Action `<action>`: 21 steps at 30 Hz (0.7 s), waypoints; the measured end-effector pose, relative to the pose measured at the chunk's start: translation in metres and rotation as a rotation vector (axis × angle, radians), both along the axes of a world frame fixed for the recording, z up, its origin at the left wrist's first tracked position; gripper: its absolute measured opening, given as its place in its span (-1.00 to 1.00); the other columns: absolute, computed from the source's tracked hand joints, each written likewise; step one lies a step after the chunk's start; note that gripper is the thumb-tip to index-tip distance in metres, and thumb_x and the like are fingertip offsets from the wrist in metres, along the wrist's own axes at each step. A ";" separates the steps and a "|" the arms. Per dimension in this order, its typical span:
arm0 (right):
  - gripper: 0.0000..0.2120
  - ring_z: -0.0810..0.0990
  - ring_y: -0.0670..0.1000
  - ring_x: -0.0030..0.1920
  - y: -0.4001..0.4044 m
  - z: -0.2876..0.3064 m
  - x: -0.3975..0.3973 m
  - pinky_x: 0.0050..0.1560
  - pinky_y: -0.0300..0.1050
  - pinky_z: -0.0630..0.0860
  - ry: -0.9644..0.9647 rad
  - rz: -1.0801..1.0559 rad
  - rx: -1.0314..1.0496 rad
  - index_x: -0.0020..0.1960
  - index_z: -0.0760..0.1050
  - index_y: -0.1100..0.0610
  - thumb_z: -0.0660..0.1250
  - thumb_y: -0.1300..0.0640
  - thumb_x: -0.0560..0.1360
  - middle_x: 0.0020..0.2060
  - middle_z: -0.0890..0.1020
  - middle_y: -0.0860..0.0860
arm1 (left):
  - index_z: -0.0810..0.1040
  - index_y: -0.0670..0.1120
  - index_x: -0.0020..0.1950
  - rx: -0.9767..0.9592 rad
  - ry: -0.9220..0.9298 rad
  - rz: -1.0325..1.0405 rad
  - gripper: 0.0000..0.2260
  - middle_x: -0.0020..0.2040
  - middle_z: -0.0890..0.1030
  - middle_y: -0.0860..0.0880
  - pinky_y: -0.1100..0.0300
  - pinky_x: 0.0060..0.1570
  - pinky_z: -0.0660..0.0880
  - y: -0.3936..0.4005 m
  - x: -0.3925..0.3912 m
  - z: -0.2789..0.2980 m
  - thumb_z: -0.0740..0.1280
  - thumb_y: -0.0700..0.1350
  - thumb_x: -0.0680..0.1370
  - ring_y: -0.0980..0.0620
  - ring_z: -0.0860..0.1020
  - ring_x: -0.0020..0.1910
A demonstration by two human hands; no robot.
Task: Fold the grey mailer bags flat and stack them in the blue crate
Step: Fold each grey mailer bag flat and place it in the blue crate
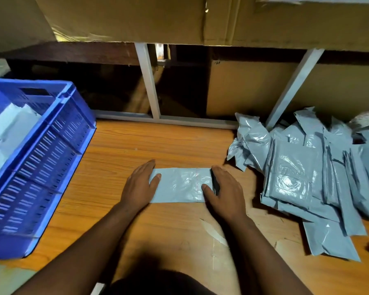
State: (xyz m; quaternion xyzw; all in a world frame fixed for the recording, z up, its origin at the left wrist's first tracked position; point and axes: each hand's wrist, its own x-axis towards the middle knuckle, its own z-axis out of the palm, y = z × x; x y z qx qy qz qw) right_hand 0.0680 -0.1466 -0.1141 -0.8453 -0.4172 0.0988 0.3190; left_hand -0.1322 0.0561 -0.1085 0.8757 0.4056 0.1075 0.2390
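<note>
Lower centre: left hand (140, 184) and right hand (223, 189), fingers straight and flat, press the ends of a folded grey mailer bag (180, 185) on the wooden table (158, 141). Released, the slick film may spring open. Right: unfolded heap (303, 167), liable to slide. Left: blue crate (51, 145), holding folded bags (6, 135).

Both forearms are bare to the frame's edge, with no sleeves, rings or watch showing.
</note>
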 end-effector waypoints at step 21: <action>-0.71 0.57 -0.19 -0.10 0.076 0.117 -0.061 -0.12 -0.10 0.55 0.121 0.177 -0.006 0.06 0.56 -0.16 0.52 0.15 0.46 -0.07 0.61 -0.22 | 0.68 0.06 -0.01 0.005 -0.261 -0.199 -0.85 -0.08 0.63 0.18 0.08 -0.01 0.52 0.054 -0.104 0.142 0.37 0.07 0.52 0.18 0.58 -0.06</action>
